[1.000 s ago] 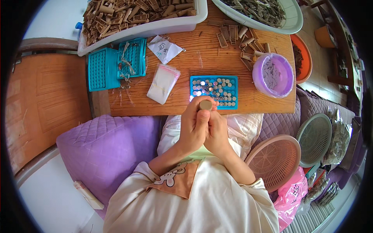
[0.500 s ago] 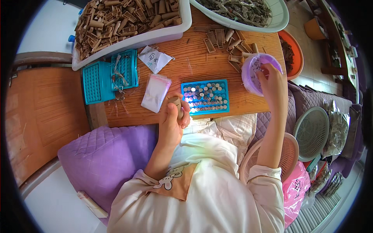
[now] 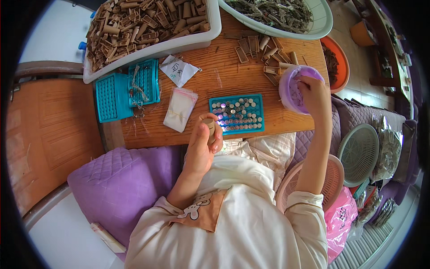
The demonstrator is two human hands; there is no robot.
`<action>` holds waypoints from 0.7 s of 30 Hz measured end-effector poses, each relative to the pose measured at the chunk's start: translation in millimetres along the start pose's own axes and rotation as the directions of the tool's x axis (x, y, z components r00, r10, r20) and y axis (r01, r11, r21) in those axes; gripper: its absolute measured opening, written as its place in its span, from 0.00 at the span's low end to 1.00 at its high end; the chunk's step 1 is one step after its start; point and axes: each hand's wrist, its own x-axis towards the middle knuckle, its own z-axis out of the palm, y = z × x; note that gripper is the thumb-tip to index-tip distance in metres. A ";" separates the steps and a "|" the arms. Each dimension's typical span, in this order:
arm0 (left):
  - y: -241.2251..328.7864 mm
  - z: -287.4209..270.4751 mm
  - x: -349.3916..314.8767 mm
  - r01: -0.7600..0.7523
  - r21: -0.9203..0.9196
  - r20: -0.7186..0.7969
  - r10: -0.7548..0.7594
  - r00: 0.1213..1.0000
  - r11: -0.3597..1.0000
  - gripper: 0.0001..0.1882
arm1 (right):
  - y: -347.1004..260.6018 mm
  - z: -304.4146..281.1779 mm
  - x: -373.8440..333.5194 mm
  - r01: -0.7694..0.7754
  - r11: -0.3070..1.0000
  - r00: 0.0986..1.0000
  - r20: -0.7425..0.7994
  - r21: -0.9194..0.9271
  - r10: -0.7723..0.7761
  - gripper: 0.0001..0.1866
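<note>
Your left hand (image 3: 204, 150) is wrapped around a brown tube (image 3: 209, 127); off to its right, your right hand (image 3: 316, 93) reaches inside the purple bucket (image 3: 284, 94), its grasp hidden. You're apparently fetching small pieces (image 3: 295, 95); lifting one calls for a steady pinch.

The left of two head-worn fisheye cameras looks steeply down, upright and unmirrored, over the person's shirt (image 3: 251, 201) to the left hand (image 3: 200, 149), the right hand (image 3: 315, 96) and the desk (image 3: 246, 80) close below; straight edges bow toward its dark round rim.
</note>
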 end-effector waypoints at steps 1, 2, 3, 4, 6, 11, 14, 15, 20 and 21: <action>0.5 -0.1 0.1 0.004 0.002 0.021 -0.004 1.000 1.000 0.21 | -2.2 -5.3 -2.7 -0.035 0.996 0.999 -0.016 0.082 0.036 0.10; 1.1 1.4 -0.4 0.017 0.001 0.019 -0.017 1.000 1.000 0.21 | -6.4 -12.1 -5.2 -0.074 0.994 0.997 0.010 0.080 0.073 0.13; 1.9 2.9 -1.0 0.029 0.001 0.016 -0.029 0.999 1.000 0.21 | -7.8 -16.7 -6.3 -0.073 0.994 0.997 0.010 0.080 0.072 0.13; 2.2 3.5 -1.7 0.045 -0.014 0.022 -0.045 0.999 0.999 0.21 | -7.7 -20.8 -7.1 -0.126 0.981 0.991 0.059 0.149 0.119 0.12; 0.4 1.4 -2.4 0.045 -0.014 0.043 -0.044 0.998 0.999 0.21 | -6.5 -25.4 -9.4 -0.181 0.960 0.981 0.110 0.215 0.161 0.12; 4.0 6.2 -3.7 0.203 -0.176 0.050 -0.198 0.979 0.963 0.22 | -9.0 -31.7 -19.8 -0.181 0.800 0.982 0.057 0.572 0.181 0.06; 5.6 8.5 -5.4 0.292 -0.350 0.109 -0.271 0.956 0.890 0.20 | -36.2 -29.0 -34.1 0.001 0.862 1.000 0.005 0.507 -0.004 0.05; 8.2 10.8 -7.3 0.347 -0.417 0.115 -0.330 0.937 0.840 0.20 | -49.2 -23.5 -41.2 0.054 0.819 0.995 0.041 0.571 -0.095 0.05; 8.2 19.1 -9.0 0.475 -0.476 0.246 -0.406 0.880 0.740 0.23 | -91.4 -3.1 -58.6 0.176 0.661 0.913 0.131 0.730 -0.387 0.06; 4.0 16.9 -8.7 0.453 -0.434 0.288 -0.356 0.889 0.779 0.22 | -92.8 -0.5 -59.1 0.156 0.649 0.906 0.154 0.745 -0.394 0.06</action>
